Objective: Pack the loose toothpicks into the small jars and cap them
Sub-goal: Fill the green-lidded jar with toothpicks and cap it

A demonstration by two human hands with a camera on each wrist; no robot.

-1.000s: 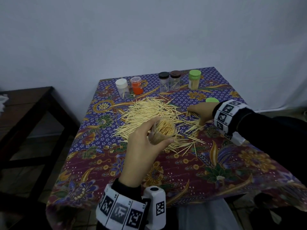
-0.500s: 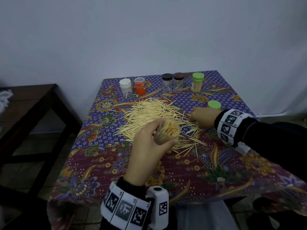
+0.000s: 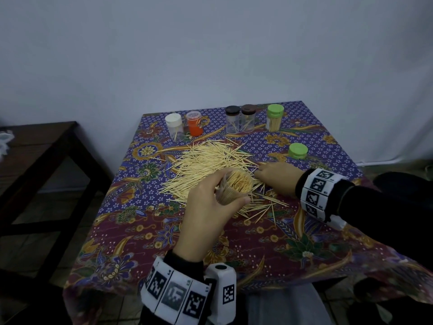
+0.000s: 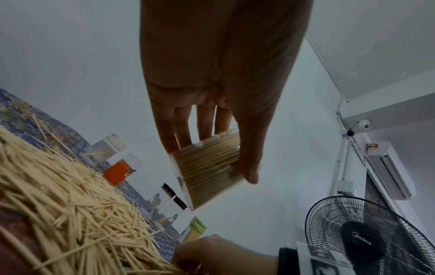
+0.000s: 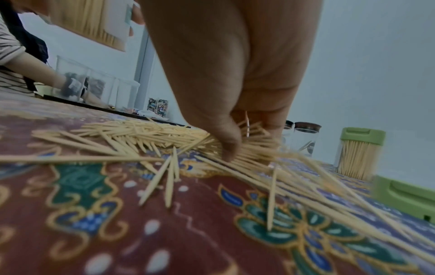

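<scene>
Left hand: the left hand (image 3: 206, 207) is raised above the near part of the table, forearm reaching in from the near edge; thumb and fingers are wrapped round a clear toothpick jar (image 3: 235, 188), thumb on the near side, fingers on the far side.
Held jar: it is uncapped, tilted with its mouth towards the person, and packed full of toothpicks; it is held clear of the cloth, above the near edge of the pile.
Right hand: the right hand (image 3: 278, 178) comes in from the right edge, palm down, low on the cloth; in the right wrist view its fingertips (image 5: 228, 150) are bent down into the loose toothpicks (image 3: 210, 165) and closed around a small bunch.
Toothpick pile: it is spread across the middle of the table, with stray sticks trailing towards the near right.
Loose cap: a green cap (image 3: 298, 150) lies by the right edge, beyond the right hand and apart from it.
Back row: along the far edge are stood a white-capped jar (image 3: 174, 126), an orange jar (image 3: 195, 123), two dark-capped jars (image 3: 240, 118) touching each other, and a green-capped jar (image 3: 274, 117) filled with toothpicks.
Table covering: a batik tablecloth (image 3: 257, 249) is laid over the table.
</scene>
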